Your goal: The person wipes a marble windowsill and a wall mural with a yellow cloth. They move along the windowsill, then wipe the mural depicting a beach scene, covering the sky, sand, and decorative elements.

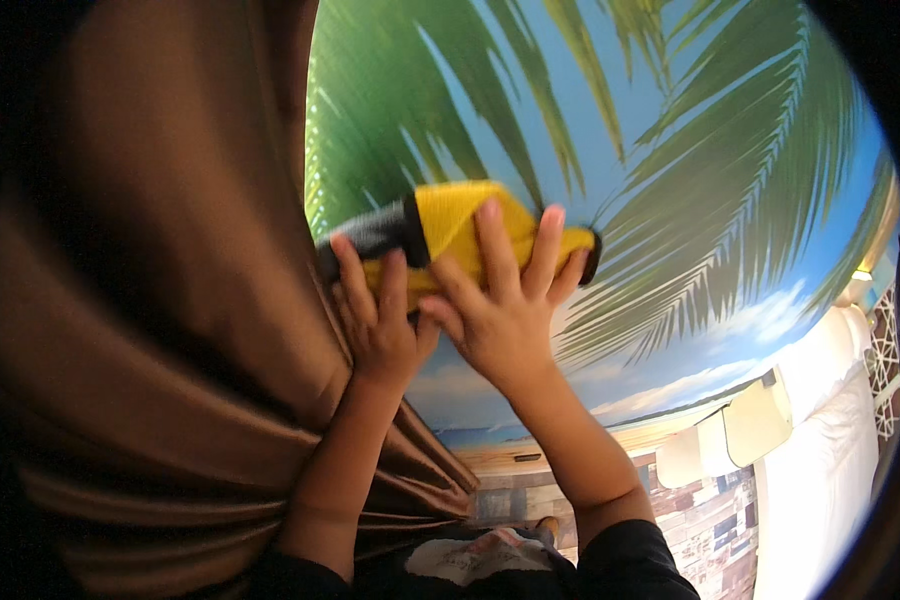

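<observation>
A yellow cloth [457,217] with black and dark grey parts lies under both of my hands, against a wall mural [540,97] of palm leaves, sky and beach. My left hand [382,322] rests with spread fingers on its left, lower part, close to the brown curtain. My right hand [499,300] presses flat on the yellow middle and right part, fingers spread and pointing up. The thumb of the right hand is near or touching the left hand. The cloth's underside is hidden, and its edges are slightly blurred.
A brown satin-like curtain [195,300] hangs in folds along the left. At the lower right are a bed with white bedding [817,465], a pale rounded panel or seat [757,424] and a patterned plank-look floor [705,517]. A lit lamp [861,274] glows at the far right.
</observation>
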The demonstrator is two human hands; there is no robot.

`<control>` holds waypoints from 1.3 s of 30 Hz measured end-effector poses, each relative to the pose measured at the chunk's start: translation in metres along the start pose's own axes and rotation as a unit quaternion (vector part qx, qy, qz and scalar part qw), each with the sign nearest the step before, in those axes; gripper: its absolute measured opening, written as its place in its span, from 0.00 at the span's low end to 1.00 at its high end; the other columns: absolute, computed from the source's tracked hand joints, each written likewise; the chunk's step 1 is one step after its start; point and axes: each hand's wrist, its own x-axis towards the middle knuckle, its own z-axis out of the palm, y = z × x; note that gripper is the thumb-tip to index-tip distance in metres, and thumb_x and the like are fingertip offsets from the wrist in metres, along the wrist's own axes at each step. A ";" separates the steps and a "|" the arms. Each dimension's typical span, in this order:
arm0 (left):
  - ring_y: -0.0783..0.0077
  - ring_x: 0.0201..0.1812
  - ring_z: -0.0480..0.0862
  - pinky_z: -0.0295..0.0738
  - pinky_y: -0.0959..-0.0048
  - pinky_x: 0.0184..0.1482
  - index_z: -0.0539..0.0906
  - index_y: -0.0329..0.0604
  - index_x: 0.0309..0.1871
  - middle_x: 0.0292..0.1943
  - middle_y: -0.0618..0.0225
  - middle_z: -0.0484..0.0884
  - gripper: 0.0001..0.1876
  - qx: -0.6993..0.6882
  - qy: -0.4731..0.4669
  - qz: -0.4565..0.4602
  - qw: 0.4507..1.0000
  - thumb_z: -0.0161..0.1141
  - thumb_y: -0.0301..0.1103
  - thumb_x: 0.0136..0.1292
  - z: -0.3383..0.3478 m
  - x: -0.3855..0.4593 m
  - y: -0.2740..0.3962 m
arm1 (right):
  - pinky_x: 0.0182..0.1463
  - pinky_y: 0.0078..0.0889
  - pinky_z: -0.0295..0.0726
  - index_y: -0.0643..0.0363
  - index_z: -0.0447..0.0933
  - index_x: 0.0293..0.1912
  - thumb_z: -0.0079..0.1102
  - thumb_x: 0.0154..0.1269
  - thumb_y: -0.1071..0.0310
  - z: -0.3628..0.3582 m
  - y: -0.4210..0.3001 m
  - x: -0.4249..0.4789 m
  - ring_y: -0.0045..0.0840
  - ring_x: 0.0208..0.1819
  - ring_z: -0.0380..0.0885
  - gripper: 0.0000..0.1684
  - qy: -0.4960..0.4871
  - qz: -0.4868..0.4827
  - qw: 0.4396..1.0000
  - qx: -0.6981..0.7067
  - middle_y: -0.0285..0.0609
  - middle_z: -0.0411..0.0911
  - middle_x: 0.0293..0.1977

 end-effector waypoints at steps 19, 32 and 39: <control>0.51 0.64 0.72 0.64 0.53 0.65 0.81 0.56 0.64 0.74 0.51 0.62 0.27 -0.111 -0.101 0.067 0.986 0.63 0.40 0.58 0.035 0.035 0.158 | 0.67 0.85 0.33 0.51 0.80 0.51 0.58 0.68 0.49 -0.049 0.142 -0.088 0.72 0.75 0.33 0.21 0.003 0.127 0.992 -0.004 0.59 0.48 0.76; 0.44 0.62 0.72 0.61 0.45 0.64 0.83 0.52 0.60 0.74 0.43 0.60 0.23 -0.069 -0.119 0.131 0.982 0.62 0.47 0.62 0.088 -0.036 0.228 | 0.64 0.90 0.32 0.52 0.79 0.41 0.53 0.69 0.41 -0.058 0.212 -0.183 0.70 0.76 0.37 0.24 -0.019 0.125 0.992 -0.019 0.56 0.53 0.73; 0.45 0.61 0.71 0.63 0.48 0.63 0.80 0.54 0.65 0.74 0.41 0.58 0.23 -0.135 -0.176 0.081 0.972 0.61 0.40 0.66 0.085 0.010 0.274 | 0.65 0.89 0.31 0.57 0.77 0.45 0.50 0.70 0.41 -0.094 0.273 -0.148 0.71 0.76 0.35 0.27 0.009 0.120 0.992 -0.035 0.57 0.50 0.75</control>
